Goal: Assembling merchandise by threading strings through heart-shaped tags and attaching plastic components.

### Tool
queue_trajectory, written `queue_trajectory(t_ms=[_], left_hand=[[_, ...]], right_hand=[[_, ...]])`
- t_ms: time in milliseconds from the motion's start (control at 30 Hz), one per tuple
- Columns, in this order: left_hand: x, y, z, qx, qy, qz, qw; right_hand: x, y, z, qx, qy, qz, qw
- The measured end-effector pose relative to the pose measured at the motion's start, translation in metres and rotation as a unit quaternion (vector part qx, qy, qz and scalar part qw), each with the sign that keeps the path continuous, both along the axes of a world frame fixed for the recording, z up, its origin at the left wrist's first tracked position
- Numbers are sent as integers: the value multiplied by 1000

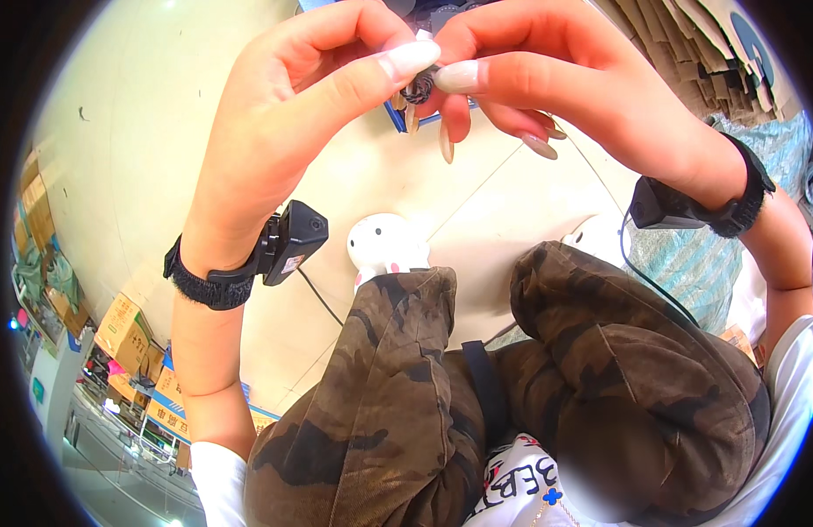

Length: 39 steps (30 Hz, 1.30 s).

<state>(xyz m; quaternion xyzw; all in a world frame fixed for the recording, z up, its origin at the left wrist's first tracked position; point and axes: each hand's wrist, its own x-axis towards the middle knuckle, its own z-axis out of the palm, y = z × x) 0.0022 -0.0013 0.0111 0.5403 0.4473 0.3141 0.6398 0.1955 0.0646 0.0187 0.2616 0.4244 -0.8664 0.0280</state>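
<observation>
My left hand (292, 123) and my right hand (573, 79) meet at the top middle. Pinched between their thumbs and fingers is a small dark twisted piece (417, 90), which looks like coiled or braided cord. A small white bit (424, 35) shows just above the left thumb's tip. Both thumbs press close together, and the fingers hide most of the piece. On my right hand the lower fingers hang loosely curled. Just behind the fingertips is a blue-edged container (394, 118) with dark things in it, mostly covered by my hands.
Stacked flattened cardboard (705, 61) stands at the upper right, above a blue-and-white woven sack (687, 263). Cardboard boxes (125, 334) and shelving line the left. My camouflage-trousered knees (380, 351) and white slippers (380, 237) are below. Cables trail from the black wrist devices (296, 241).
</observation>
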Motion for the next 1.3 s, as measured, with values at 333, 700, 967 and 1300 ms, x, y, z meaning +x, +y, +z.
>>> queue_trajectory(t_ms=[333, 700, 967, 1300], left_hand=[[-3, 1, 3, 39, 42, -16, 998], [-2, 2, 7, 64, 56, -23, 996], [1, 1, 14, 65, 88, -30, 994], [-8, 3, 4, 76, 49, 58, 994]], right_hand=[[2, 2, -1, -6, 35, 22, 999], [2, -1, -7, 37, 47, 0, 998], [-3, -7, -4, 138, 37, -46, 989], [0, 2, 2, 134, 31, -7, 990]])
